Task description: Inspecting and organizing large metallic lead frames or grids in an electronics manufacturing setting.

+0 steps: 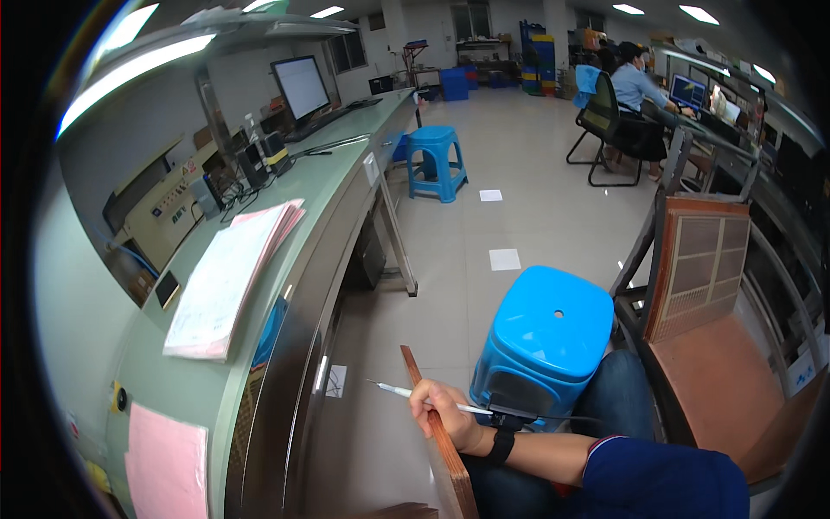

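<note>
My right hand (443, 406) is closed round a slim white pen-shaped tool (394, 390), whose thin pointed tip faces left. The same hand rests at the upper edge of reddish-brown boards (450, 463), seen nearly edge-on and standing tilted in front of me. Whether its fingers also grip the boards is hard to tell. Round my right wrist sits a black band (501, 439), with a small dark device and a thin cable by it. My left hand is out of view.
A green-topped bench (346, 160) on the left carries papers (229, 277), pink sheets (169, 458) and a monitor (301, 86). A blue stool (553, 320) stands close ahead; another blue stool (437, 160) is farther off. At right, a metal rack holds copper-coloured panels (700, 268). A person (635, 82) sits beyond.
</note>
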Available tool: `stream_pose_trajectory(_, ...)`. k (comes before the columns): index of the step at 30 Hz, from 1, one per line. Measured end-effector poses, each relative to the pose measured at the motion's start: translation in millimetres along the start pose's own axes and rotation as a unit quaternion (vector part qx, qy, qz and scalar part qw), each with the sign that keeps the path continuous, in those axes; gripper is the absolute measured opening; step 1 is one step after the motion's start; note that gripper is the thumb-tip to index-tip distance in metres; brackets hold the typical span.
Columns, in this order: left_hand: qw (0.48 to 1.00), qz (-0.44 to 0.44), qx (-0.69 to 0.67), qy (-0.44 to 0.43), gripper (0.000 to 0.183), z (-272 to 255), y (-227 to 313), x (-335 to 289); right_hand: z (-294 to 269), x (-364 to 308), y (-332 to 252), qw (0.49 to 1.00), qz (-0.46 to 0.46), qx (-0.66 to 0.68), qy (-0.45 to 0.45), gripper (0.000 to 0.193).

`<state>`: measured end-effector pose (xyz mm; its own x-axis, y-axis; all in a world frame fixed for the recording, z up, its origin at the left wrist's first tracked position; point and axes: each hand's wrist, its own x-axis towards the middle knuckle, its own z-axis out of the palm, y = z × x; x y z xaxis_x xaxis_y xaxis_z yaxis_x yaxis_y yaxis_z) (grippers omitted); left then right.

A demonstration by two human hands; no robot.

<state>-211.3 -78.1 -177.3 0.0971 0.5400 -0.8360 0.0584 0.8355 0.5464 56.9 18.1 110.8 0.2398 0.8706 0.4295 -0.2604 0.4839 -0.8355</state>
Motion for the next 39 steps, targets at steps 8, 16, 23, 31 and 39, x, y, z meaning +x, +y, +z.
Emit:
stream_pose_trajectory(8,0.994,0.069,-0.071,0.042,0.058,58,52,-99,-85,10,-91,0.977,-0.129,0.162,0.042,0.041)
stream_pose_trajectory(16,0.985,0.123,-0.101,0.064,0.058,131,78,-166,-282,-27,-178,0.879,-0.408,0.213,0.121,0.034)
stream_pose_trajectory(23,0.982,0.184,-0.023,0.048,0.062,198,131,-155,-440,-131,-164,0.834,-0.486,0.160,0.206,0.037)
stream_pose_trajectory(31,0.973,0.178,0.071,0.131,0.040,217,151,-148,-480,-169,-96,0.786,-0.431,0.219,0.384,0.034)
stream_pose_trajectory(39,0.966,0.161,0.088,0.185,0.045,230,165,-141,-487,-196,-83,0.768,-0.211,0.338,0.502,0.023)
